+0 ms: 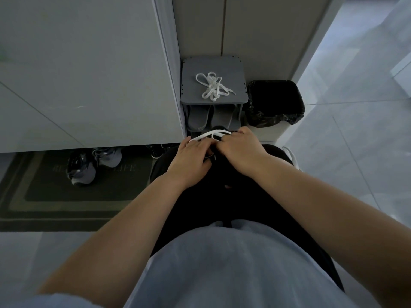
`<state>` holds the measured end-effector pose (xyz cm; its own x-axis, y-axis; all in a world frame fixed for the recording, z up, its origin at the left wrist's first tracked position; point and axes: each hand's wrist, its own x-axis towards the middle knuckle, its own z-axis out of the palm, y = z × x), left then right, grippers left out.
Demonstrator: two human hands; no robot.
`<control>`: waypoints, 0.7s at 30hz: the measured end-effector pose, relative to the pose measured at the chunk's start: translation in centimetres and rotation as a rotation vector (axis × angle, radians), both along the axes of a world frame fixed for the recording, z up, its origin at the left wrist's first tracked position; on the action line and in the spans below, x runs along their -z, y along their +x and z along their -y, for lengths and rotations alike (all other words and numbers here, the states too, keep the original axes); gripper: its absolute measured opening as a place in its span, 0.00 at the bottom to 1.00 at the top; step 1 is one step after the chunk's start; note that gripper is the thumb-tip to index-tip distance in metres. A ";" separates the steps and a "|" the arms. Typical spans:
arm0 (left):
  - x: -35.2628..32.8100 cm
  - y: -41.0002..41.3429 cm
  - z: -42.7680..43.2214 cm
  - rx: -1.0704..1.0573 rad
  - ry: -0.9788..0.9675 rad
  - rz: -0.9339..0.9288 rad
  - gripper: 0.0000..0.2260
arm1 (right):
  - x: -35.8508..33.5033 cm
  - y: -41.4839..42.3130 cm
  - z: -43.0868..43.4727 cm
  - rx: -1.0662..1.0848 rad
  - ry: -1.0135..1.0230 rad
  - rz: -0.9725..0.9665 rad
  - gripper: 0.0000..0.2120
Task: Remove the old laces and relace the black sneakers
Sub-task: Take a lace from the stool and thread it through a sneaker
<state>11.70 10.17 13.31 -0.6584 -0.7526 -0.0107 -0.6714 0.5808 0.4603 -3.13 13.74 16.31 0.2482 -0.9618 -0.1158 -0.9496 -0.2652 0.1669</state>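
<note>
It is dim and bluish here. The brightest area is the pale glossy floor tiles on my right, so light probably enters from that side. The dark bordered doormat and my black trousers sink into shadow, and the black sneaker nearly vanishes against them; only the flat white lace stands out. Edges of the white wall panel bow outward, and my light grey shirt at the bottom is blurred.
</note>
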 end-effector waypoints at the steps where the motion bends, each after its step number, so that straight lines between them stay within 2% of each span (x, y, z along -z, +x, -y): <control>1: 0.0 0.0 0.0 -0.001 0.003 -0.003 0.19 | 0.0 0.0 0.1 -0.015 -0.011 -0.026 0.11; 3: -0.1 0.0 0.1 -0.001 0.022 -0.021 0.20 | 0.2 -0.3 0.0 -0.070 -0.032 -0.061 0.11; 6: 0.0 0.1 0.1 -0.010 0.040 -0.030 0.21 | 0.5 -0.6 -0.5 -0.134 -0.145 -0.099 0.04; 8: -0.1 0.1 0.1 -0.010 0.042 -0.034 0.18 | 0.7 -0.9 -0.6 -0.154 -0.198 -0.002 0.10; 10: 0.0 0.1 0.1 0.001 0.026 -0.043 0.09 | 0.6 -0.9 -0.8 -0.169 -0.214 0.316 0.08; 11: 0.1 0.1 0.2 0.005 0.015 -0.045 0.06 | -0.1 -0.7 -1.0 -0.124 -0.190 0.550 0.06; 13: 0.3 0.1 0.3 0.010 0.006 -0.031 0.02 | -1.2 -0.2 -1.3 0.102 -0.100 0.977 0.04; 14: 0.4 0.1 0.4 0.009 -0.001 -0.020 0.03 | -1.2 0.0 -1.5 0.173 -0.110 1.086 0.04; 15: 0.4 0.1 0.4 0.011 0.000 -0.005 0.05 | -0.9 0.0 -1.6 0.217 -0.103 1.100 0.04; 17: 0.3 0.0 0.3 0.014 -0.003 0.005 0.09 | 0.1 -0.1 -1.8 0.258 0.011 0.894 0.02; 19: 0.2 0.0 0.1 0.015 -0.019 0.021 0.12 | 1.1 -0.1 -2.1 0.250 0.092 0.642 0.07; 21: 0.2 0.1 0.0 0.012 -0.033 0.013 0.12 | 1.3 0.1 -2.0 0.206 0.081 0.579 0.10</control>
